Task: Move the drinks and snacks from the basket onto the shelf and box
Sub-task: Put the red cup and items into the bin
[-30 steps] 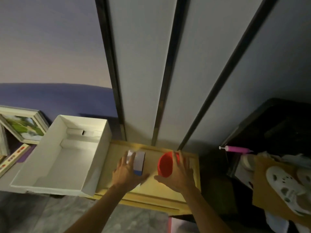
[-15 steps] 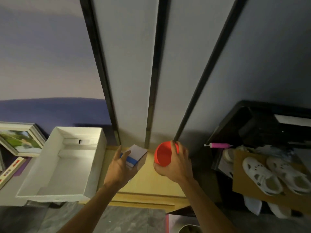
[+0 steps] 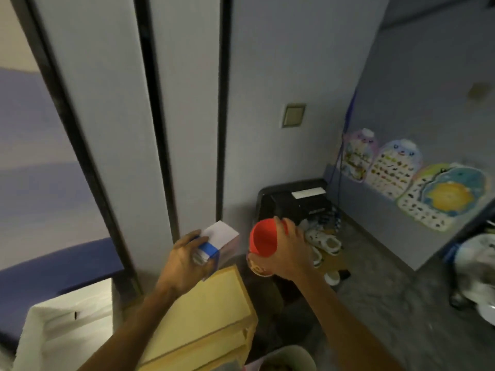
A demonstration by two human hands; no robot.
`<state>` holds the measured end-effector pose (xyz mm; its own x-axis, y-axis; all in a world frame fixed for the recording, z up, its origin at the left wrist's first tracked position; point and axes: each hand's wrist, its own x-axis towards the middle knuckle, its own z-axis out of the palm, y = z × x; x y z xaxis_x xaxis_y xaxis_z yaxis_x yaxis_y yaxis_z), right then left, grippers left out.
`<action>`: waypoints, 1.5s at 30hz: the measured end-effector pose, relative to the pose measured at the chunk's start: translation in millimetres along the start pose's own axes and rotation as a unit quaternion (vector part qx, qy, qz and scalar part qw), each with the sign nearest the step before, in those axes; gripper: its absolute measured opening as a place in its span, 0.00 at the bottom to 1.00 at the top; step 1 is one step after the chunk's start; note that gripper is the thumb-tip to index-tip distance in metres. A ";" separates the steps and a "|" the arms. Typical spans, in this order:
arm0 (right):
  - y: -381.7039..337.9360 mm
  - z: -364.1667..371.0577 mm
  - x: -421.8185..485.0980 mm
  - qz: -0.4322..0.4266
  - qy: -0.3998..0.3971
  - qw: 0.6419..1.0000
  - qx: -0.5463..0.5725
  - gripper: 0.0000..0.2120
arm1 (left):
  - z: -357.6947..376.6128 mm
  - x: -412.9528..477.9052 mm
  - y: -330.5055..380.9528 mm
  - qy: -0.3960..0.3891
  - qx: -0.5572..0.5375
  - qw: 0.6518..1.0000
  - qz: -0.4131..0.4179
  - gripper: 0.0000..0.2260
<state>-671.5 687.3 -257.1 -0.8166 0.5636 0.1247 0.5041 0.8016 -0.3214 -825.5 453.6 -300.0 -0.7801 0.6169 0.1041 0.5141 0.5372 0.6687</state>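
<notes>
My left hand [image 3: 182, 261] grips a small white carton with a blue band [image 3: 218, 241], held in the air above the far end of the yellow wooden shelf [image 3: 209, 309]. My right hand [image 3: 290, 254] holds a snack cup with a red lid [image 3: 263, 242], tilted so the lid faces me, to the right of the shelf's far end. The white cardboard box [image 3: 67, 330] sits open at the lower left beside the shelf. A round rim at the bottom edge may be the basket [image 3: 286, 357]; only its top shows.
Grey wall panels with black strips stand behind the shelf. A black crate [image 3: 297, 199] and white clogs [image 3: 325, 242] lie on the floor to the right. Colourful posters [image 3: 417, 188] lean on the right wall. A bag [image 3: 479, 269] sits at the far right.
Both hands have lifted the carton and the red-lidded cup off the shelf top and raised them. The view has swung right, bringing the right wall and floor into sight.
</notes>
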 end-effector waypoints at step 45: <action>334.0 429.7 -235.3 0.357 -0.163 0.918 0.062 0.56 | 551.1 -90.2 -150.2 -0.304 0.046 0.946 0.097 0.39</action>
<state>-431.8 736.7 -797.1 -0.3420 0.8302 -0.4401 0.9239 0.2116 -0.3189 -635.8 634.3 -815.6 -0.3328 0.9107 -0.2447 0.6769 0.4113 0.6104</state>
